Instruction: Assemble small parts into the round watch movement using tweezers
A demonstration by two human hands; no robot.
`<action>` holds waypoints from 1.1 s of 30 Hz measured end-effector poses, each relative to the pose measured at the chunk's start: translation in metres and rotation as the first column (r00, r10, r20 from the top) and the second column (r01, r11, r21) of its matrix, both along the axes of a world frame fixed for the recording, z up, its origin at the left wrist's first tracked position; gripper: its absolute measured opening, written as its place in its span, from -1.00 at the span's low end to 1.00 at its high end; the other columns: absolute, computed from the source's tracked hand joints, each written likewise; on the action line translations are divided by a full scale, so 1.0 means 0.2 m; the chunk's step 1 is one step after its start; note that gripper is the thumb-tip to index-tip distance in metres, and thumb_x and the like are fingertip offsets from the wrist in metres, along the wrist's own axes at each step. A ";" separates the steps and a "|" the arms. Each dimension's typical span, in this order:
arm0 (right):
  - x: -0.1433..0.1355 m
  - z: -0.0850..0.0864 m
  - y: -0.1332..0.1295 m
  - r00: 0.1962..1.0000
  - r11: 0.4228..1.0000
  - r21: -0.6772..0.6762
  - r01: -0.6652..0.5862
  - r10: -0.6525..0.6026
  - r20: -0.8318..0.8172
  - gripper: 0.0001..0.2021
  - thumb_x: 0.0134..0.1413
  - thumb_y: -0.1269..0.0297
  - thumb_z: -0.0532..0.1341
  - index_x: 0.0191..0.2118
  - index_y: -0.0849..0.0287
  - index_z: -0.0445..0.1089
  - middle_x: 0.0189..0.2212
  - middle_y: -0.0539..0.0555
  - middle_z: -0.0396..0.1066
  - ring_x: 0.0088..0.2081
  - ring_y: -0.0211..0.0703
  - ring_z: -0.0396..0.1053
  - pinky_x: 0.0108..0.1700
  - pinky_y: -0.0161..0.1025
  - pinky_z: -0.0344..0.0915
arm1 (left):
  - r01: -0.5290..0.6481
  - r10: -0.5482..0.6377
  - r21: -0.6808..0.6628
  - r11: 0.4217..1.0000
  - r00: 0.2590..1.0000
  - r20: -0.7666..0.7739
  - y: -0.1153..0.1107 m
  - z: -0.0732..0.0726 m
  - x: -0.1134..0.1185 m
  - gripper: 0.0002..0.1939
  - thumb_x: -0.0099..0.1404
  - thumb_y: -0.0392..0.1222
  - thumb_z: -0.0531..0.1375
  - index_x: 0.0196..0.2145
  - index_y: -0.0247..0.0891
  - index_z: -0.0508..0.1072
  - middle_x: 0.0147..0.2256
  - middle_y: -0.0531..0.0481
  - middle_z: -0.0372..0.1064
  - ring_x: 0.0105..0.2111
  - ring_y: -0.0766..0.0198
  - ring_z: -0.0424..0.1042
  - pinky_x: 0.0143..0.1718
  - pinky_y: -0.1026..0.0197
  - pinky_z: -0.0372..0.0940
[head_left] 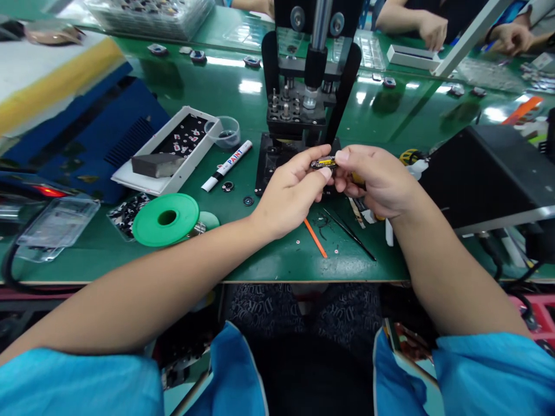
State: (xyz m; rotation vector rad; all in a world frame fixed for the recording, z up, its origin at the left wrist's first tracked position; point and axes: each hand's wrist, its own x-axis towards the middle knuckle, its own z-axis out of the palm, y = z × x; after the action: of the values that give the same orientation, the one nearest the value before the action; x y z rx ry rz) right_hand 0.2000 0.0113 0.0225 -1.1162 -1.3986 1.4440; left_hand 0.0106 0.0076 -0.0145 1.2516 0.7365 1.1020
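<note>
Between my two hands is a small dark oval part with a yellow piece in it [325, 163], held just in front of the black press [299, 110]. My left hand [293, 188] pinches its left side between thumb and fingers. On the other side my right hand [375, 176] grips it with thumb and fingertips; its lower fingers are curled and partly hidden. On the bench below lie an orange stick [315, 238] and black tweezers [350, 234]. Two small round black parts, one of them a ring [248, 201], sit left of my left hand.
Leftward are a paint marker [226, 166], a green spool [166, 219], a white tray [184, 173] of small parts and a clear cup [225, 133]. A black box [485, 173] stands at right. Across the bench, co-workers' hands [432, 30] handle things.
</note>
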 end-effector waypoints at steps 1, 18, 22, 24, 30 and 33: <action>0.00 0.00 0.00 1.000 1.000 0.007 0.005 -0.005 -0.002 -0.38 0.02 -0.32 0.62 -0.42 0.12 0.42 -0.53 -0.02 0.45 -0.52 -0.35 0.26 -0.54 -0.34 0.01 | -0.001 0.001 0.001 1.000 1.000 -0.011 0.00 0.00 0.00 -0.56 0.50 -0.23 0.27 0.28 -0.32 0.56 -0.27 0.03 0.56 -0.43 0.37 0.42 -0.34 0.25 0.41; -0.01 0.02 -0.02 0.997 0.998 0.016 0.060 -0.060 -0.053 -0.35 -0.05 -0.26 0.69 -0.40 0.07 0.32 -0.53 -0.06 0.44 -0.54 -0.36 0.20 -0.53 -0.32 -0.05 | 0.042 -0.041 0.025 0.999 0.998 -0.039 -0.01 0.00 0.00 -0.63 0.54 -0.17 0.23 0.19 -0.32 0.65 -0.29 0.00 0.53 -0.44 0.37 0.37 -0.38 0.28 0.35; -0.02 0.01 -0.03 0.996 0.999 0.025 0.032 -0.030 -0.083 -0.32 -0.09 -0.28 0.70 -0.32 0.05 0.32 -0.50 -0.09 0.48 -0.51 -0.35 0.25 -0.52 -0.34 -0.01 | 0.060 -0.057 0.053 0.997 0.996 -0.062 -0.02 0.02 0.01 -0.70 0.53 -0.13 0.24 0.07 -0.29 0.67 -0.26 -0.02 0.53 -0.38 0.35 0.41 -0.37 0.30 0.36; -0.01 0.00 -0.03 0.994 1.000 0.022 0.022 -0.019 -0.104 -0.35 -0.10 -0.24 0.72 -0.27 0.05 0.36 -0.49 -0.09 0.50 -0.50 -0.34 0.28 -0.52 -0.35 -0.01 | 0.062 -0.058 0.058 0.996 0.995 -0.076 -0.02 0.02 0.01 -0.71 0.50 -0.14 0.25 0.05 -0.29 0.67 -0.26 -0.02 0.52 -0.37 0.34 0.41 -0.37 0.29 0.37; -0.02 0.01 -0.03 0.991 0.999 0.022 0.034 -0.031 -0.134 -0.40 -0.11 -0.12 0.75 -0.25 0.07 0.43 -0.48 -0.08 0.49 -0.48 -0.34 0.33 -0.52 -0.37 0.02 | 0.087 -0.085 0.046 0.995 0.995 -0.052 -0.02 0.01 0.00 -0.58 0.46 -0.21 0.25 0.20 -0.30 0.66 -0.26 -0.01 0.52 -0.42 0.37 0.34 -0.39 0.28 0.32; -0.02 0.03 -0.04 0.990 0.999 0.000 0.038 -0.037 -0.139 -0.43 -0.12 -0.05 0.75 -0.25 0.07 0.43 -0.47 -0.06 0.51 -0.48 -0.32 0.37 -0.53 -0.37 0.01 | 0.088 -0.087 0.081 0.993 0.996 -0.021 -0.01 0.00 0.00 -0.54 0.44 -0.22 0.28 0.25 -0.27 0.64 -0.22 -0.02 0.56 -0.36 0.34 0.42 -0.36 0.28 0.33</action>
State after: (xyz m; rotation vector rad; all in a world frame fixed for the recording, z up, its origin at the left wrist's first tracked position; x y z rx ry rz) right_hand 0.1959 0.0041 0.0290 -1.0147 -1.2753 1.4636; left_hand 0.0098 0.0056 -0.0153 1.3519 0.6492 1.0596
